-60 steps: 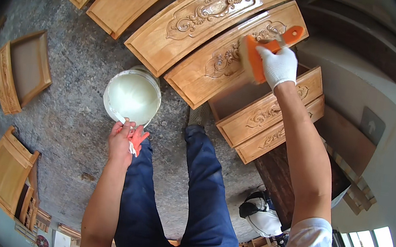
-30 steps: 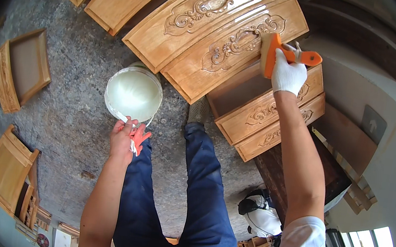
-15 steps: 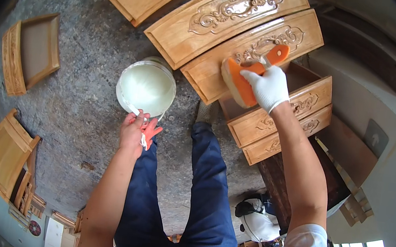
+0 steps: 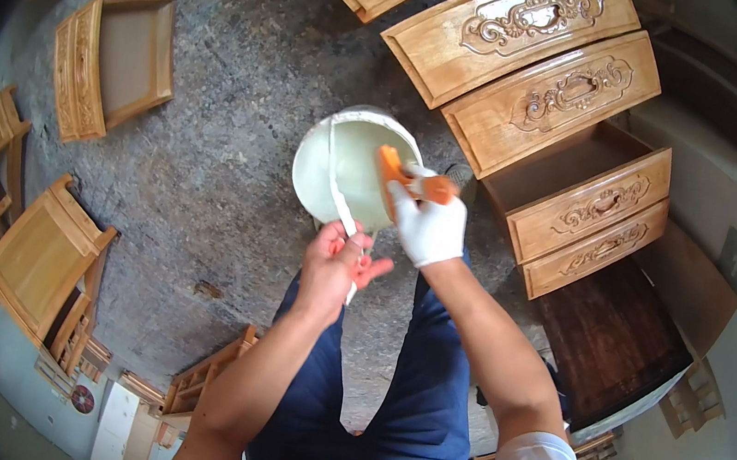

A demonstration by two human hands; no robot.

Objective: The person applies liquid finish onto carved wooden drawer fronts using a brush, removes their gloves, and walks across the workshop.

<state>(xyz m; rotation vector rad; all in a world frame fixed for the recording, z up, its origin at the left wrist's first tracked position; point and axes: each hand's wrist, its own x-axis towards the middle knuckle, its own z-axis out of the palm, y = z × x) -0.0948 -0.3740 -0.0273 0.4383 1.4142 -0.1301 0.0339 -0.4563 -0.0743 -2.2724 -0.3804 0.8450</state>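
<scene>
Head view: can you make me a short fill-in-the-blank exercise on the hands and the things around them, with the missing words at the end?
1. The right hand wears a glove coloured ____.
2. The brush in that hand is mostly coloured ____.
3. The white strip across the bucket is gripped by the person's ____ hand.
4. The trousers are dark ____.

Missing words: white; orange; left; blue.

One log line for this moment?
left hand: holds white strap | right hand: gloved, holds brush | brush: at mouth of bucket, contact unclear | drawers: ahead-right of bucket
</scene>
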